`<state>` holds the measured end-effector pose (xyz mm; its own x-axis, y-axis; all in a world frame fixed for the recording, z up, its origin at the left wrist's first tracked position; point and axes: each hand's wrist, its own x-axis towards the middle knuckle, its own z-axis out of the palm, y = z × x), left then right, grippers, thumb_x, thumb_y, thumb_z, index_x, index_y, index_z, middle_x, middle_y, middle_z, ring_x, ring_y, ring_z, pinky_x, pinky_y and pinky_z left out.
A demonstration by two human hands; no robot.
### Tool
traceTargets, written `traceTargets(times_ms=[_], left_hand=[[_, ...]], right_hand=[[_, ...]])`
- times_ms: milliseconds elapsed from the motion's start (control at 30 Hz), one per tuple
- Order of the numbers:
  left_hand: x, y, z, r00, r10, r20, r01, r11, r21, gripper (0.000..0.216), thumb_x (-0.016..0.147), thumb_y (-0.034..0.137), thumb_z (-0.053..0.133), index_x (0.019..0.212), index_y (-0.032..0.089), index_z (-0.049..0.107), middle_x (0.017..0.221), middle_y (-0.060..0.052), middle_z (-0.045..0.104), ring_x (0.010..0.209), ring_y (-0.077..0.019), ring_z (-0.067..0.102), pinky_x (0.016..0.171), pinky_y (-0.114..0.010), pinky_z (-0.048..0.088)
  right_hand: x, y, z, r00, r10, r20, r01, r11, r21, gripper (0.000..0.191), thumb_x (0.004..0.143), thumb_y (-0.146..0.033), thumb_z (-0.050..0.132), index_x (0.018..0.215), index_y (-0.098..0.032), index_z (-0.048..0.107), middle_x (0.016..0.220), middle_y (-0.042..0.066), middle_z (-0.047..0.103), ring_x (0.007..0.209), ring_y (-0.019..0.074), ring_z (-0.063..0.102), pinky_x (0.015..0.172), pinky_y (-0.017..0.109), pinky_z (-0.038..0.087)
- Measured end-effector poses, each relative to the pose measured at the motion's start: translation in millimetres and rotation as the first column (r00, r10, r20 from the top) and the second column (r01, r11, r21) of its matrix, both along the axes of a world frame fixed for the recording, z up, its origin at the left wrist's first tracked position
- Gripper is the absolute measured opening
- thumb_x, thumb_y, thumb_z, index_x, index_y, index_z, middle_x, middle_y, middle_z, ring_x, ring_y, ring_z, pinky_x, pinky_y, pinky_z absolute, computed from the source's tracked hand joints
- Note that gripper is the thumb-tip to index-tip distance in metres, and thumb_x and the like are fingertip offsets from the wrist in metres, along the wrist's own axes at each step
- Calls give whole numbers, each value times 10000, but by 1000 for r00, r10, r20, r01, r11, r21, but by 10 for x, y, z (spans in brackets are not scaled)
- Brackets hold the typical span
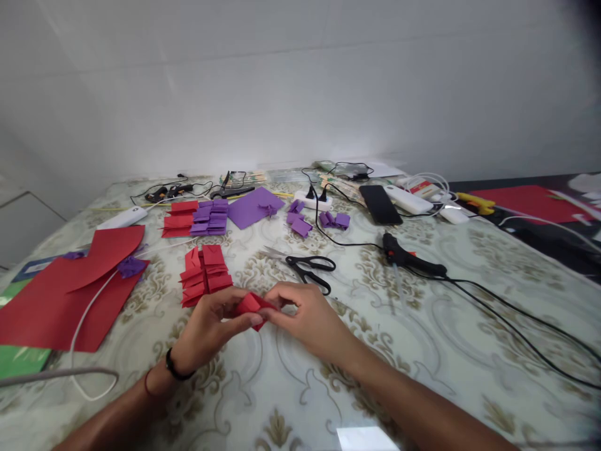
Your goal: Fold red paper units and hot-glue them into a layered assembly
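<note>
Between my two hands is a small piece of folded red paper (252, 303). My left hand (213, 322) pinches its left side between thumb and fingers. On the other side, the thumb and fingertips of my right hand (305, 313) close on its right edge. Just behind my left hand lies a group of folded red paper pieces (205, 270) in rows. Black-handled scissors (310, 263) rest beyond my right hand, blades pointing left. Farther back sits a block of red and purple folded pieces (209, 218). My fingers partly cover the paper.
Red sheets (70, 300) lie at the left, crossed by a white cable (84, 313). A black glue gun (410, 257) with its cord is at the right. Behind are a purple sheet (248, 210), loose purple pieces (300, 225), a power strip (312, 200) and a phone (380, 205).
</note>
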<state>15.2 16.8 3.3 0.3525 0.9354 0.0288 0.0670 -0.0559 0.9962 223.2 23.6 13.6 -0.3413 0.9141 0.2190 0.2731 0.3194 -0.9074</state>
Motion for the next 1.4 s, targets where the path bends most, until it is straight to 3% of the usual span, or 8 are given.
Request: traceTargets(times_ms=[100,267,400,533,700,933,1233,1400], left_hand=[[-13,7,21,999,-36,-20,36,999,-13,130,900,323,786,907,192,789,828,-20,802,761,-152,742,705,-209,568],[-1,1,1,991,130,-18,-129,991,44,139,885,311,785,819,189,793,754,-8,782,671,-124,698,617,-176,532],[5,6,-28,971,240,24,-241,967,80,151,830,291,825,769,173,752,687,9,723,611,-99,627,565,-157,482],[-3,2,-48,972,232,27,-233,971,49,156,806,256,842,789,176,710,672,27,688,594,-91,610,547,-152,464],[8,-7,-46,979,200,-28,-199,980,11,209,821,276,823,1015,202,798,912,-44,819,825,-172,758,726,-217,588],[15,-24,-42,949,312,-40,-307,946,104,123,796,293,832,900,227,835,831,-22,838,748,-176,779,663,-205,611],[47,-44,-9,959,282,-22,-277,951,134,80,812,274,816,881,237,833,841,-12,845,767,-184,797,690,-212,630],[39,-43,-6,960,270,-72,-261,959,108,83,819,287,818,874,232,847,856,-28,847,774,-197,789,682,-226,621]], right_hand=[[16,-1,32,999,17,40,-18,1000,20,136,830,-120,788,745,-193,710,689,-43,662,659,123,577,664,241,415],[-18,-21,7,1000,-20,-12,19,998,-68,105,839,-223,804,900,-192,725,752,-22,697,709,146,623,687,247,468],[-48,-13,-62,998,-15,-60,6,989,-149,172,886,-307,735,785,-183,672,689,-26,641,655,139,584,633,249,472],[-59,-14,-85,995,-51,-82,41,991,-126,156,892,-271,705,765,-192,660,732,-18,670,690,141,611,632,245,481],[-70,-60,-71,989,-102,-105,95,993,-75,55,901,-242,715,915,-219,668,807,-20,700,727,145,664,631,240,510],[-82,-90,-81,992,-109,-64,115,988,107,86,898,-213,763,916,-225,679,873,-6,704,800,151,683,622,217,535],[-85,-78,-104,989,-139,-59,146,982,123,75,894,-213,767,876,-220,695,829,-5,722,751,158,688,633,243,534],[-74,-82,-63,993,-110,-45,112,993,48,85,914,-229,718,833,-218,693,831,9,740,735,164,687,664,267,536]])
